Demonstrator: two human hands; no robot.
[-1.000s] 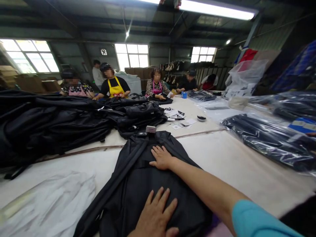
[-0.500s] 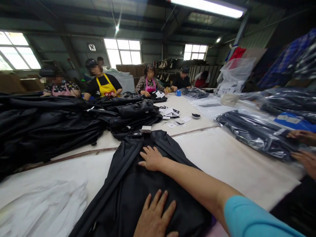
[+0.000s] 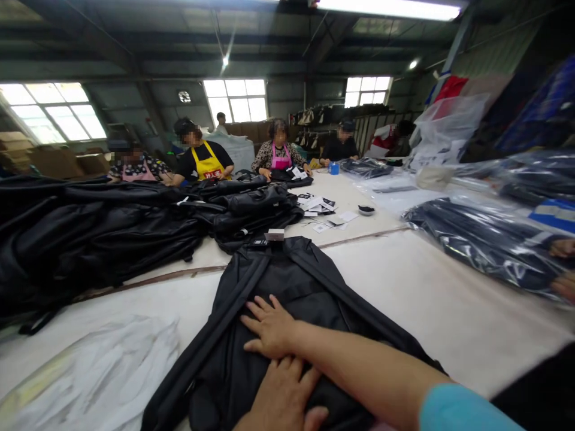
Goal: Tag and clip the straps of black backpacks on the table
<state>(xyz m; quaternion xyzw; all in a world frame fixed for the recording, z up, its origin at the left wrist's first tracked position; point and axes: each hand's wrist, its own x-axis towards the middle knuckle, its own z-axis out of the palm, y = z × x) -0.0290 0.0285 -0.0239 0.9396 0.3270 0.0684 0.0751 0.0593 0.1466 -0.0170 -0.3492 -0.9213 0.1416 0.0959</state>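
Observation:
A black backpack point(image 3: 309, 297) lies on the table in front of me, its two shoulder straps running down either side from the top. A white tag card point(image 3: 274, 236) stands up at its top end. My right hand point(image 3: 271, 329) rests palm down on the middle of the backpack, fingers spread. Just below it, my left hand point(image 3: 283, 392) lies flat on the same backpack, its fingertips close under my right wrist. Neither hand grips anything. My right forearm covers part of the backpack's lower right side.
A heap of black bags point(image 3: 135, 233) fills the left. Loose paper tags point(image 3: 321, 206) and a small bowl point(image 3: 366, 210) lie beyond. White plastic bags point(image 3: 112, 371) lie at front left. Plastic-wrapped dark goods point(image 3: 476, 245) are at right, near another person's hands point(image 3: 563, 269). Several people sit opposite.
My right hand has slid down the backpack towards me. My left hand has moved in close beneath it, its fingers now nearer together. The view has turned slightly left.

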